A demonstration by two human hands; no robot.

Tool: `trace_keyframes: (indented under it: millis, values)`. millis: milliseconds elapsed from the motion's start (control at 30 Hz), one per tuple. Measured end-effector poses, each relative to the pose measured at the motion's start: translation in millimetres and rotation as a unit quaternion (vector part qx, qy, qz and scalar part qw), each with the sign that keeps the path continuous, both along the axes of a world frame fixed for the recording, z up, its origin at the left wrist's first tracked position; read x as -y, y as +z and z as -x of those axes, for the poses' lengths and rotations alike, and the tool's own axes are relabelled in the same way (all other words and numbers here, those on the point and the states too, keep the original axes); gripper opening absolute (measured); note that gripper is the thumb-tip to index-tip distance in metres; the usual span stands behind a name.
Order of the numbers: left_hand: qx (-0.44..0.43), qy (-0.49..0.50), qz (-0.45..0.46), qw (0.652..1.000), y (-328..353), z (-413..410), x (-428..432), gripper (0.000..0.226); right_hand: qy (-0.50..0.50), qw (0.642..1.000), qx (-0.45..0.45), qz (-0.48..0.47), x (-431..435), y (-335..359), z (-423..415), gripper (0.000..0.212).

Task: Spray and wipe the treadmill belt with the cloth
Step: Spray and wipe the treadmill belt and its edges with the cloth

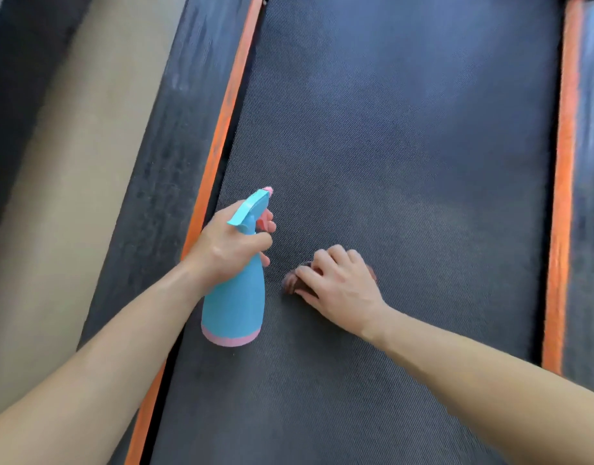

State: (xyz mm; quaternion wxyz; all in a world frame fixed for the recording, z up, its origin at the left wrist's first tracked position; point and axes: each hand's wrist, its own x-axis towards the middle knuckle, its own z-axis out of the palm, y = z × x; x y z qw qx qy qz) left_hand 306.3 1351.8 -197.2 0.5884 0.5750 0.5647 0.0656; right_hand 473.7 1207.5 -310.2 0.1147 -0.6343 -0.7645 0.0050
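- Treadmill belt — dark textured mat, the landmark for every entry below; fills most of the view, running away from the person; a paler, hazy patch lies on it beyond and to the right of the cloth hand, possibly spray or glare; cannot tell which.
- Orange side strips — left strip and right strip border the belt on both long sides; outside each, a dark, dusty-looking side rail; these are the edges a wiping stroke must stop at or cross.
- Floor — beige band beyond the belt's left rail; not part of the job.
- Spray bottle — blue body, pink base and nozzle tip; held upright over the belt's left margin, just inside the left strip; nozzle aimed up the belt.
- Left hand — closed round the bottle's neck, a finger laid on the pink trigger; whether it is squeezing cannot be told.
- Right hand — palm down on the belt near its middle, fingers pressed together over the cloth.
- Cloth — brownish, bunched small, nearly all hidden under the right hand; it lies on the belt, just right of the bottle.
- Step in hand, as judged — spray-and-wipe under way on the near part of the belt; next move likely calls for a fresh squirt ahead, then a cross-belt stroke.
- Open room — wide bare belt ahead of and to the right of the cloth; little slack leftward, where the bottle stands close.
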Motion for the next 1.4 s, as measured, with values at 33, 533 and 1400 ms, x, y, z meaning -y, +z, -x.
trace_keyframes:
  millis: [33,533,1400]
  values:
    - [0.006,-0.003,0.004,1.000,0,-4,2,0.059,-0.008,1.000,0.002,0.011,7,1,-3,0.030]
    - [-0.046,-0.193,0.065,0.978,-7,-82,38,0.031,-0.283,0.959,0.008,0.029,80,3,-68,0.034]
    - [-0.009,-0.113,0.007,0.994,-3,-43,2,0.040,-0.207,0.978,0.024,0.000,-3,7,-62,0.034]
